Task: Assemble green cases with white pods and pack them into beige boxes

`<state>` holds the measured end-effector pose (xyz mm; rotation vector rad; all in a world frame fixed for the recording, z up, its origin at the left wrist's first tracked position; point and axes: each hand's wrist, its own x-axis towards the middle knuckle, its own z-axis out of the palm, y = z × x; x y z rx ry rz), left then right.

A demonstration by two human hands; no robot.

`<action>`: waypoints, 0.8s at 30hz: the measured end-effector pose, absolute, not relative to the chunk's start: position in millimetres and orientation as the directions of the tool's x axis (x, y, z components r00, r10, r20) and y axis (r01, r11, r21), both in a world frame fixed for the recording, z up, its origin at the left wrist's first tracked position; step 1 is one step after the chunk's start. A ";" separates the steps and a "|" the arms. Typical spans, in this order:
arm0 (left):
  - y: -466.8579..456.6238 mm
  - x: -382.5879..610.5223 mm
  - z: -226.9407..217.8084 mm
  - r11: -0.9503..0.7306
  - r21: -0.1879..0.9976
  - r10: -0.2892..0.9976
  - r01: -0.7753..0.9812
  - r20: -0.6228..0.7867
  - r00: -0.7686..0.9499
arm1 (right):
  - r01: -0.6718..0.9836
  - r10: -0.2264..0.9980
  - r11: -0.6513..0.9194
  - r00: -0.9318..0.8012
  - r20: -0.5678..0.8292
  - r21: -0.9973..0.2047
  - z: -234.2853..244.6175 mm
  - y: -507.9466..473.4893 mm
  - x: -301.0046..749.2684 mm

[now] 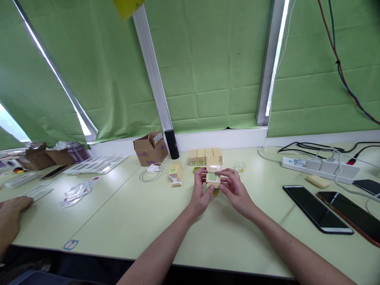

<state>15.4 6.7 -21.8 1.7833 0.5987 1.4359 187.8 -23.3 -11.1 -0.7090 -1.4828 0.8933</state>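
Observation:
Between my two hands is a small tan cardboard box (209, 184) with a green panel on its face and a raised flap at the top. My left hand (199, 194) grips its left side, thumb at the lower edge. From the right, the fingers of my right hand (236, 194) hold the other side. Just under the box a small yellowish clear item (216, 192) shows in part. Behind it stands a group of similar small boxes (204, 155). A clear container with something yellow (240, 168) sits beyond my right hand. To the left stands an opened small box (175, 174).
A brown carton (151, 149), a black cylinder (171, 144) and a coiled white cable (152, 170) are at back left. Phones (317, 208) and a power strip (319, 168) lie right. Another person's hand (13, 211) is at far left, near plastic bags (77, 193).

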 end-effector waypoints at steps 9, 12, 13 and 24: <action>6.4 16.3 -21.0 -0.612 0.786 0.753 -0.090 0.613 0.236 | -0.050 0.824 0.548 -0.142 0.549 -0.835 -10.1 -25.2 188.9; 5.4 17.5 -19.8 -0.623 0.779 0.750 -0.074 0.621 0.227 | -0.035 0.833 0.537 -0.133 0.537 -0.843 -9.4 -25.9 188.0; 5.0 17.6 -19.4 -0.627 0.776 0.749 -0.066 0.624 0.223 | -0.037 0.836 0.533 -0.128 0.533 -0.845 -9.3 -25.7 187.8; 5.0 14.3 -13.5 -0.705 0.709 0.697 0.017 0.688 0.203 | -0.075 0.856 0.506 -0.084 0.511 -0.859 -11.1 -21.0 188.1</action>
